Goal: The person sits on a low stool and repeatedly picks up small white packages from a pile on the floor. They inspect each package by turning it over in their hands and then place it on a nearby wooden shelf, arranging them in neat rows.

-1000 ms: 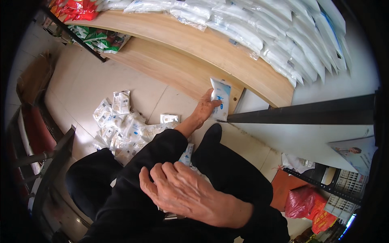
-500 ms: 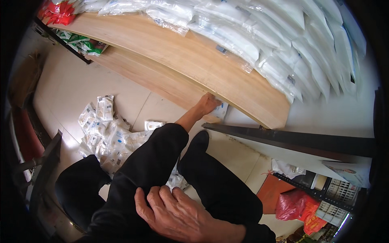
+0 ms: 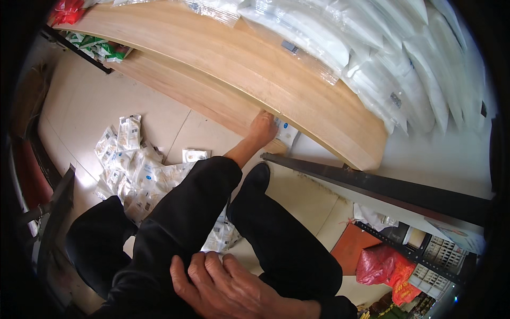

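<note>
Through the head camera I view my left hand (image 3: 263, 129) at the end of a black sleeve (image 3: 186, 202), its fingertips partly hidden by the edge of the upper pale-wood shelf board (image 3: 212, 58). Against the hand's right side is a flat white plastic packet with blue print (image 3: 287, 131), located at the right end of the lower pale-wood shelf board (image 3: 186, 90) and partly covered from above. I cannot tell whether this grip pinches the packet or only rests beside it.

My right hand (image 3: 226, 287) lies palm down over the lap, its grip loosely spread, the fingers slightly bent; I see nothing held in it.

On the beige tiled floor (image 3: 159, 114), left of the sleeve, I note a heap of small white-and-clear packets (image 3: 135, 175); one flat white packet (image 3: 196, 154) lies just beside it. More white packets (image 3: 222, 235) lie between the sleeve and the black-trousered right leg (image 3: 287, 239). Large white plastic packs (image 3: 319, 42) line the upper board.
</note>
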Motion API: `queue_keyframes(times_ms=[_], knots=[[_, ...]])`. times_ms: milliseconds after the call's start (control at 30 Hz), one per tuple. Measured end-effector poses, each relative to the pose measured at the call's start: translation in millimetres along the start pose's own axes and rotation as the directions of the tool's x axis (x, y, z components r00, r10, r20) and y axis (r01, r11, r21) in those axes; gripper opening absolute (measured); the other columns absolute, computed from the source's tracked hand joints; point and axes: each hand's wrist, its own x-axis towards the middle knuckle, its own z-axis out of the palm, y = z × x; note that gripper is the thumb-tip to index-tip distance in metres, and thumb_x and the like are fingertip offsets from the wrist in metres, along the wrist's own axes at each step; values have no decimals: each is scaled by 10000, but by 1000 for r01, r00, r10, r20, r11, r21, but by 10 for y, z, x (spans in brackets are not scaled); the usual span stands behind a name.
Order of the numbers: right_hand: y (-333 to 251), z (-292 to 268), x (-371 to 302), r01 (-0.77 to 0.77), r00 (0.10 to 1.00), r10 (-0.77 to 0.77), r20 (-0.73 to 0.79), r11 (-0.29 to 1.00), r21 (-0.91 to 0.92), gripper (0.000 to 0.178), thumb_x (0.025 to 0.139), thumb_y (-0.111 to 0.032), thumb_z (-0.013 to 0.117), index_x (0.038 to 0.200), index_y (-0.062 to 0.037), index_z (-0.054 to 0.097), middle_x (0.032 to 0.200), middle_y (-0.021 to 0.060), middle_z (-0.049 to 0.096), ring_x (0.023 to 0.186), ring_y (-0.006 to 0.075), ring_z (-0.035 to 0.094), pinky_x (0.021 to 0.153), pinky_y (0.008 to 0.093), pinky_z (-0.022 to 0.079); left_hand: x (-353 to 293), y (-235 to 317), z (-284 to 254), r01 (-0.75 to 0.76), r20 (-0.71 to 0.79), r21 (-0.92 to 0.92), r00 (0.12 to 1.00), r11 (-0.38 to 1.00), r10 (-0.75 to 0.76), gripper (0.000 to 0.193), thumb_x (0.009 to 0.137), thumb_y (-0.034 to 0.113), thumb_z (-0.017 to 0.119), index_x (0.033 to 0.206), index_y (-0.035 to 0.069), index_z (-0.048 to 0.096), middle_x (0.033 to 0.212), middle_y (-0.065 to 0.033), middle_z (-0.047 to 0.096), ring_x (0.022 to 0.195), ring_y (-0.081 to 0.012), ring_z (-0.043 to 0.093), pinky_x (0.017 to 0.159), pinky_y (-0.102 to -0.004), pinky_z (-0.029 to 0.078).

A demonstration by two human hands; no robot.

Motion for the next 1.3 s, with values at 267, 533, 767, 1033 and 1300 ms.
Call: queue_keyframes(times_ms=[267,533,767,1033,1300], knots=[[132,-171,27,53,992,-58,114,997,50,314,993,-201,519,1253,-43,597,1039,113,643,976,224,628,874,327,473,-211,805,-611,-109,436,445,893,889,-109,433,840,78,645,1270,124,655,1503,-133,468,1363,-375,469,1073,-500,442],[90,-102,2,44,992,-51,113,997,66,316,992,-182,538,1260,-26,593,1045,133,648,962,237,627,843,327,482,-234,883,-666,-282,513,507,858,815,-22,398,924,145,602,1318,89,616,1532,-89,478,1448,-335,407,1183,-497,341],[-19,95,-88,34,999,-34,11,998,56,320,983,-175,554,1263,-25,594,1047,143,649,954,246,628,840,330,485,-363,723,-592,-365,489,354,857,861,162,438,921,110,598,1357,71,571,1548,-79,465,1467,-308,397,1207,-457,330],[52,166,-43,136,950,-171,262,980,145,340,960,-231,588,1237,-50,665,937,78,634,846,165,604,729,275,449,-980,808,-968,-196,298,185,945,963,135,434,870,47,622,1304,56,611,1402,-147,587,1314,-344,538,1142,-466,389],[-379,441,0,309,827,-353,437,936,171,419,924,-217,652,1252,41,618,939,134,679,808,234,645,652,369,491,-2347,558,-1846,409,-249,-126,869,904,-428,306,894,-32,637,1193,28,659,1131,-144,681,997,-294,668,891,-375,531]])
